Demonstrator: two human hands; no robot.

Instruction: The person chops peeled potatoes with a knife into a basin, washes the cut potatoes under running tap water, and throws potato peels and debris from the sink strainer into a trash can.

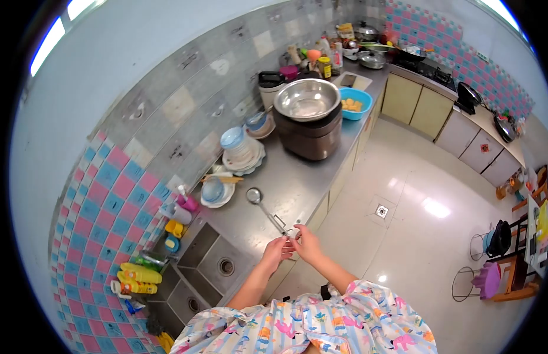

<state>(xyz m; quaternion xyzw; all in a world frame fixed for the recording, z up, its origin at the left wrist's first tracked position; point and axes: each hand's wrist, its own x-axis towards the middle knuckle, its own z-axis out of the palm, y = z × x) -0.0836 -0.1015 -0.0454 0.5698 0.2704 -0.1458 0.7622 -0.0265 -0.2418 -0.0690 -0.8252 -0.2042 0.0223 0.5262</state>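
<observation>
A metal ladle points away from me over the steel counter, its round bowl at the far end. The near end of its handle meets the fingers of my left hand, which are closed around it. Close beside, my right hand has thumb and forefinger brought together at a small shiny piece by the handle end. Whether that piece belongs to the ladle I cannot tell. Both hands are at the counter's front edge.
A double sink is at the left. Stacked bowls and plates line the wall. A brown cooker carries a steel basin; beside it stands a blue basin with yellow pieces. Wooden stools stand at the right.
</observation>
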